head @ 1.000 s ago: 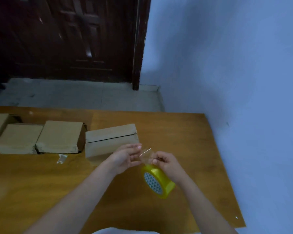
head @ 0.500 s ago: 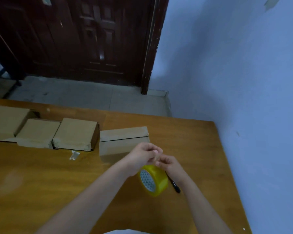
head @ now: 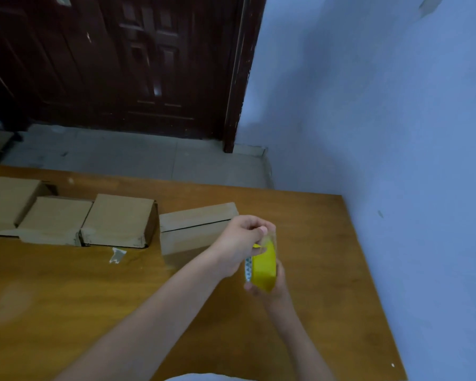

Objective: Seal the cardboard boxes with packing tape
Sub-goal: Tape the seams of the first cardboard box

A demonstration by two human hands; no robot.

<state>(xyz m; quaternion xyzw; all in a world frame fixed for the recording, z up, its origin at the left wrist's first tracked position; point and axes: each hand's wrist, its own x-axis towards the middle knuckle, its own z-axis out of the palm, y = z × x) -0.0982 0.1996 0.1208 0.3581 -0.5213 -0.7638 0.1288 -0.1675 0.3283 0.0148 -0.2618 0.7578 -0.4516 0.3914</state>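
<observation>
A yellow tape roll (head: 265, 267) stands on edge in the air over the wooden table (head: 66, 292), in front of a cardboard box (head: 197, 228) whose top seam shows as a dark slit. My right hand (head: 276, 288) grips the roll from below and behind. My left hand (head: 238, 243) is curled over the roll's top and pinches the clear tape end there. Three more cardboard boxes (head: 118, 220) lie in a row to the left, touching each other.
A small scrap of clear tape (head: 116, 255) lies on the table in front of the boxes. A blue wall (head: 396, 133) runs close along the table's right edge. A dark wooden door (head: 138, 64) and grey floor lie beyond the far edge.
The roll has turned from showing its patterned core to edge-on. My left hand closed over its top and my right hand slid underneath. A dark pen seen half a second ago is hidden.
</observation>
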